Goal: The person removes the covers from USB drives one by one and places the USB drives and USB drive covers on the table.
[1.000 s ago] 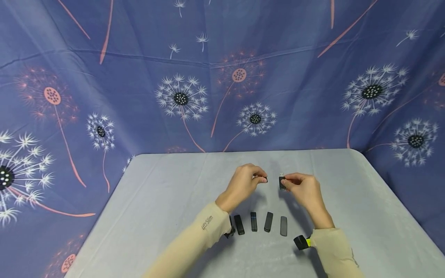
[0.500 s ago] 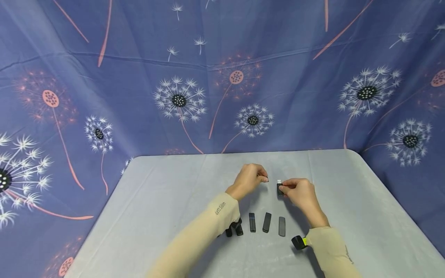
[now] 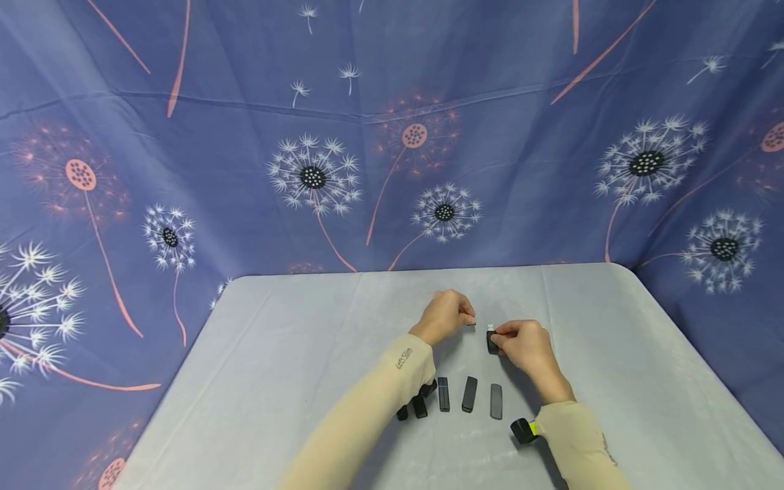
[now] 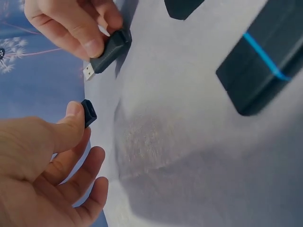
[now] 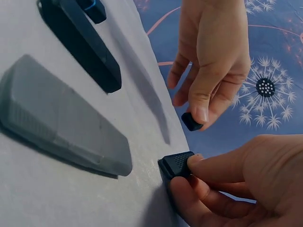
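Above the far half of the table, my left hand [image 3: 446, 317] pinches a small black cap [image 4: 89, 113] between thumb and forefinger, its hollow end showing in the left wrist view. Its other fingers are loosely bent. Just to the right, my right hand [image 3: 528, 348] grips a black USB flash drive [image 4: 111, 51] by its body, the bare metal plug [image 4: 89, 71] pointing away from me. A small gap separates cap and drive. In the right wrist view, a textured patch shows on the drive's body [image 5: 178, 163].
A row of flash drives lies nearer me: a grey one [image 3: 496, 401], a black one [image 3: 469, 395] and one with a blue stripe [image 3: 444, 395]. More black ones [image 3: 419, 407] are partly hidden by my left sleeve. A patterned blue curtain [image 3: 380, 163] rises behind the table [image 3: 306, 327].
My left hand has moved right with the cap, and my right hand has come slightly nearer me with the drive. The gap between cap and drive has narrowed.
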`<act>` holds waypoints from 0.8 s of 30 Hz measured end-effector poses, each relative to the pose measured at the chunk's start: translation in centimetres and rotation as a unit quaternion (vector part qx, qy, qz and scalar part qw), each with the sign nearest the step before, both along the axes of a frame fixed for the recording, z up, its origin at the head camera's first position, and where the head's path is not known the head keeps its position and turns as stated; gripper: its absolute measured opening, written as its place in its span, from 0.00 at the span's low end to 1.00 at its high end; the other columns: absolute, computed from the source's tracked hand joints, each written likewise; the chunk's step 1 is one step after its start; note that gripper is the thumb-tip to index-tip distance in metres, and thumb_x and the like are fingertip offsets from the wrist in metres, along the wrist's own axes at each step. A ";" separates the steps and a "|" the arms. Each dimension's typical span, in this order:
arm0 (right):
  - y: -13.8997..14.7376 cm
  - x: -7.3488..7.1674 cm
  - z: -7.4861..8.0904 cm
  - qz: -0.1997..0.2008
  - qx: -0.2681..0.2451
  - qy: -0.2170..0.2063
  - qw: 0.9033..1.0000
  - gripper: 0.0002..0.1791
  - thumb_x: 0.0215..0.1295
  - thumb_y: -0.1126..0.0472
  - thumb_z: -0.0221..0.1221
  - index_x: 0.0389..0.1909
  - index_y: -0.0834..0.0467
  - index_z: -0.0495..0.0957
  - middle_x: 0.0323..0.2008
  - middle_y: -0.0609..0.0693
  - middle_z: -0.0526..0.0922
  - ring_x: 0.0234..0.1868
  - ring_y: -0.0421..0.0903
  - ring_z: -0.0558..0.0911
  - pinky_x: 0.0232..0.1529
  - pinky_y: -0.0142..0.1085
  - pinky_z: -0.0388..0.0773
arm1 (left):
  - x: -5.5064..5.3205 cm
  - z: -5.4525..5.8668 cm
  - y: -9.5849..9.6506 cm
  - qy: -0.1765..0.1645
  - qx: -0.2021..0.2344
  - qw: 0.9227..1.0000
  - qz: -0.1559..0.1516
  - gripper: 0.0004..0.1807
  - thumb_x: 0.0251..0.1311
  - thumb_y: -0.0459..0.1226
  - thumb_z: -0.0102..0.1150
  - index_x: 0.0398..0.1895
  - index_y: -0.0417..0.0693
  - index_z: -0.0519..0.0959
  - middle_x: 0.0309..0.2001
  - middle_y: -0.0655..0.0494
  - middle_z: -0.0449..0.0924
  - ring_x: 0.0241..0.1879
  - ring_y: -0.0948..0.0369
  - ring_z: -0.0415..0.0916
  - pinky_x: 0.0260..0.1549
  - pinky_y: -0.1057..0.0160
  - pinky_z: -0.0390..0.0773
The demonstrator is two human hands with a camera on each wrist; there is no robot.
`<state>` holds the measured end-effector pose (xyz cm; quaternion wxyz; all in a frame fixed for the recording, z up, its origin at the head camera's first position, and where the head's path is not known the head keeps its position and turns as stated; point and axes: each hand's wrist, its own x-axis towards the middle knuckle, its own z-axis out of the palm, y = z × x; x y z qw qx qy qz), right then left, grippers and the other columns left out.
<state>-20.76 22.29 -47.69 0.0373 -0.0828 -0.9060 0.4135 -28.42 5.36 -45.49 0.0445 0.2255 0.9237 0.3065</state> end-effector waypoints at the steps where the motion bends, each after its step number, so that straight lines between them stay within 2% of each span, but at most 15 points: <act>1: 0.0 0.0 -0.1 0.001 0.001 -0.004 1.000 0.09 0.64 0.65 0.68 0.40 0.68 0.87 0.25 0.54 0.89 0.23 0.45 0.86 0.22 0.35 0.77 | -0.1 0.0 0.1 -0.003 -0.004 1.000 0.000 0.03 0.60 0.38 0.74 0.30 0.51 0.90 0.29 0.62 0.89 0.27 0.71 0.78 0.31 0.74 0.76; 11: -0.1 -0.6 0.4 -0.004 0.022 -0.049 0.999 0.10 0.64 0.62 0.67 0.36 0.68 0.87 0.20 0.50 0.87 0.21 0.42 0.83 0.23 0.34 0.75 | -0.4 -0.9 1.0 -0.011 -0.056 0.998 0.020 0.04 0.59 0.43 0.75 0.28 0.56 0.90 0.29 0.67 0.87 0.29 0.70 0.78 0.35 0.68 0.79; 18: 0.2 -1.0 0.5 0.002 0.036 -0.071 0.997 0.10 0.63 0.61 0.67 0.32 0.67 0.87 0.17 0.47 0.85 0.22 0.43 0.82 0.23 0.35 0.75 | -0.4 -1.4 1.3 -0.021 -0.046 0.999 -0.005 0.03 0.60 0.41 0.74 0.29 0.56 0.91 0.30 0.67 0.88 0.30 0.70 0.78 0.36 0.70 0.78; 24: 0.4 -1.0 0.3 0.005 0.036 -0.063 0.997 0.09 0.62 0.62 0.67 0.31 0.66 0.87 0.16 0.48 0.85 0.19 0.41 0.82 0.24 0.35 0.75 | -0.4 -1.4 1.8 -0.033 -0.042 0.998 -0.016 0.02 0.61 0.41 0.73 0.32 0.55 0.91 0.31 0.67 0.89 0.30 0.70 0.79 0.35 0.70 0.79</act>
